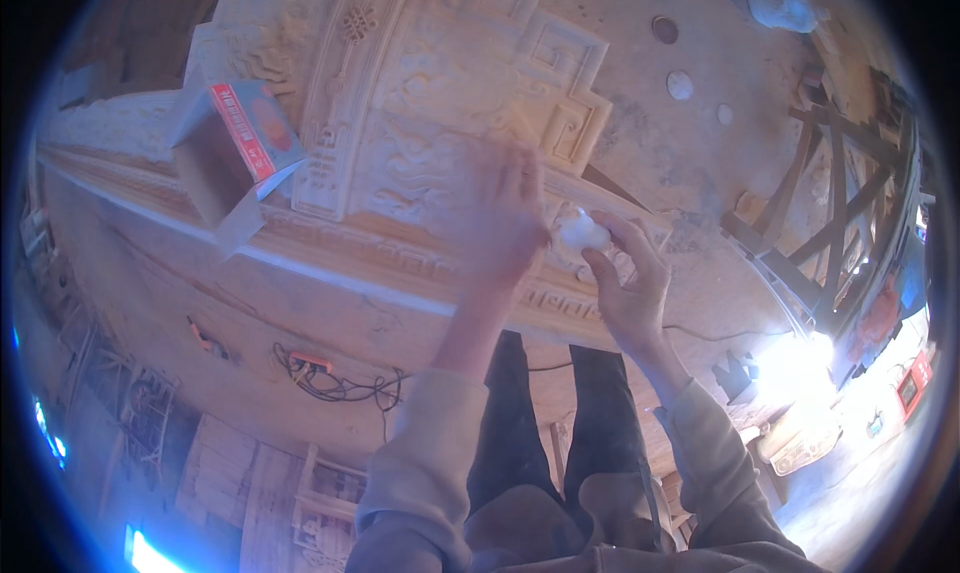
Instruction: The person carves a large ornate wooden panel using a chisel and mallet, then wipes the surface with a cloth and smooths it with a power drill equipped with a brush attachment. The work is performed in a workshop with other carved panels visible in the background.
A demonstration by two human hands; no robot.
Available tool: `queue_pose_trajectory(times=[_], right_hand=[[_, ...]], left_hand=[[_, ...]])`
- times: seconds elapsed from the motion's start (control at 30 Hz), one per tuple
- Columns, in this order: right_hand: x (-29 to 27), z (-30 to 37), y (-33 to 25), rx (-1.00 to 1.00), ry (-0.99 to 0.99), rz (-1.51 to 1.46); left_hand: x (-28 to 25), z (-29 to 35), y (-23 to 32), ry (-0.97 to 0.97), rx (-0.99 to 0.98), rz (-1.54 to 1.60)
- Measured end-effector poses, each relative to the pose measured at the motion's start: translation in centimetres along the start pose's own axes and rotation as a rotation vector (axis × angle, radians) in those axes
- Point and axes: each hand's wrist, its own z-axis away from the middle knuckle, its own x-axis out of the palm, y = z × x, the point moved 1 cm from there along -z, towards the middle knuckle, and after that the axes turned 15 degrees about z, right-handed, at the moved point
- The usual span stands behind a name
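A soft-looking white wad (pixel 582 233) is pinched between the thumb and fingers of my right hand (pixel 634 285), just above the edge of a pale carved panel (pixel 420 123). My left hand (pixel 505 208) is smeared by motion over the same panel, close to the wad on its left side. Whether its fingers hold anything does not show. The panel bears relief scrolls, stepped key patterns and a raised border strip. On its left part rests an opened cardboard box (pixel 215 173) with a red printed stripe, its flaps spread.
Below the panel, a dark cable with an orange-ended tool (pixel 310 361) lies on the floor. Dark wooden frames (pixel 835 198) stand at the right, near a glaring lamp (pixel 795 363). Several round pale discs (pixel 680 85) lie at the upper right. Planks (pixel 215 463) occupy the lower left.
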Motion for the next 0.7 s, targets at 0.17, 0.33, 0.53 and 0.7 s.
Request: queue_pose_trajectory(times=[0.17, 0.33, 0.53, 0.7], right_hand=[[-1.7, 0.9, -0.2, 0.039, -0.004, 0.039], [-2.6, 1.9, -2.5, -0.030, -0.038, 0.040], [-2.0, 3.7, -6.0, -0.114, -0.035, -0.051], [-1.5, 4.4, -9.3, -0.188, -0.009, -0.092]], left_hand=[[-3.3, 2.6, 3.1, 0.125, 0.085, 0.248], [-15.1, 3.6, -0.7, 0.543, -0.426, 0.250], [-25.3, 2.2, -8.7, 0.098, -0.291, -0.337], [-24.9, 2.2, -10.0, 0.132, -0.237, -0.304]])
